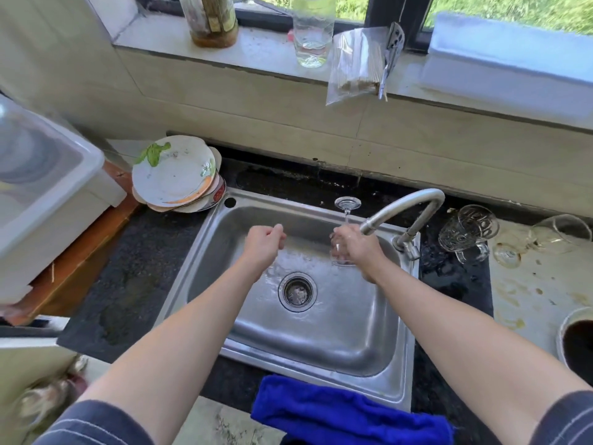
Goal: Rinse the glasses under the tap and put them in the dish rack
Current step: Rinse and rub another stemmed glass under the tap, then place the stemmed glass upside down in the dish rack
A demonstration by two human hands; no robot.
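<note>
head view, looking down into a steel sink [378, 332] set in a dark bench [134, 284]. the right grip [356, 247] is closed round a stemmed glass [347, 203], held upside down: the round foot stands up above the knuckles and the bowl shows below the fingers, right at the mouth of the curved tap [414, 207], over the right half of the basin. the left grip [264, 244] hovers over the basin's middle, fingers curled in on themselves with nothing in them, apart from the glass. to the right of the tap, a cut-glass mug [467, 231] lies on its side, and just beyond it a second stemmed glass [558, 234] lies tipped over too. a stack of plates [175, 173] sits at the sink's far left corner, and a blue cloth [349, 412] hangs over the near rim.
</note>
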